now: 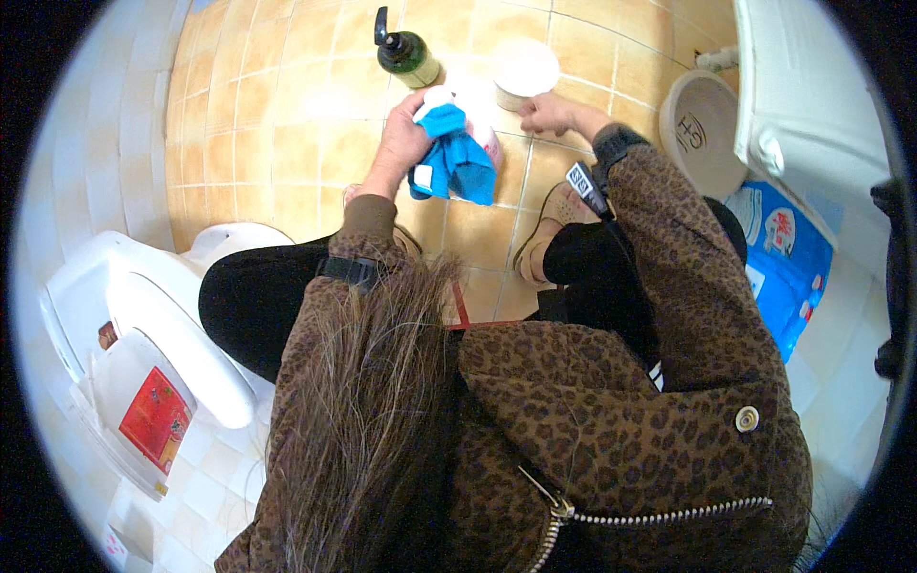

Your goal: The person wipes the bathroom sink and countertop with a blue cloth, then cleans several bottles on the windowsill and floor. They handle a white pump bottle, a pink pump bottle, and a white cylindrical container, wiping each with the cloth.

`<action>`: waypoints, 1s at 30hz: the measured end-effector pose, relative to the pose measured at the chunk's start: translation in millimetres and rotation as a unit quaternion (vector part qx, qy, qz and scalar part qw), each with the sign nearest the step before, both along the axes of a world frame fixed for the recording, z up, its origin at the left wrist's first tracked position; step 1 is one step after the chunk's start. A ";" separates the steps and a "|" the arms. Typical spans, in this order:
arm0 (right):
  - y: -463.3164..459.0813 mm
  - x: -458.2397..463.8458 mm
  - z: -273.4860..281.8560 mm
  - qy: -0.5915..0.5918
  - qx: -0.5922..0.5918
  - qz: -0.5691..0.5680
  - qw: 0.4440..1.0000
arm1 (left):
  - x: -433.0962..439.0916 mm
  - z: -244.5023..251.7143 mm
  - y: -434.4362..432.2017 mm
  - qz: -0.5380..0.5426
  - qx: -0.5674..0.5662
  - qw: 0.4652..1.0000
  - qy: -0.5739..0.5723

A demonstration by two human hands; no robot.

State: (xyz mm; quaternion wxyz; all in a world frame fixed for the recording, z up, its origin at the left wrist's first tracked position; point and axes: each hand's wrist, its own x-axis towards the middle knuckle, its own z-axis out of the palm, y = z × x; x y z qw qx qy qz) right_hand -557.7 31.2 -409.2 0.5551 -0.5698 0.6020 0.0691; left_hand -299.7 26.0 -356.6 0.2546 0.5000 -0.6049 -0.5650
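My left hand [405, 140] grips a blue cloth [458, 161] with a small white tag on it, against a white-topped container [486, 136] with pink marks. The cloth hides much of that container, and glare washes out its upper part. My right hand [555, 114] is at the lower edge of a round white tub [526, 68], its fingers curled and slightly blurred. Whether it grips or only touches the tub cannot be told. Beyond my left hand stands a dark green pump bottle [408, 61] with a black pump head.
Tan tiles [301, 154] cover the floor. A white toilet [179, 344] is close on the left. At right are a pale bucket [702, 132] with dark marks, a white appliance or cabinet [802, 93] and a blue plastic package [781, 272]. My sandalled foot [541, 236] is below the hands.
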 end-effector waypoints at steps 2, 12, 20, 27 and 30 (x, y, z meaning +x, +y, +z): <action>-3.8 -4.4 37.8 -0.026 0.052 0.004 0.998 | -6.5 40.8 -4.8 -0.044 0.009 0.998 0.032; 57.6 23.4 186.4 -0.357 -0.150 -0.030 0.922 | -7.7 206.8 -10.6 -0.158 -0.129 0.978 0.046; 59.5 54.4 207.3 -0.378 -0.276 -0.137 0.873 | -17.8 217.1 -25.7 -0.015 -0.074 0.983 0.168; 52.4 71.5 205.3 -0.466 -0.201 -0.266 0.819 | -17.4 193.3 -33.9 0.119 -0.018 0.954 0.276; 43.5 79.2 201.2 -0.497 -0.194 -0.309 0.788 | -24.5 189.3 -28.1 0.125 -0.004 0.955 0.270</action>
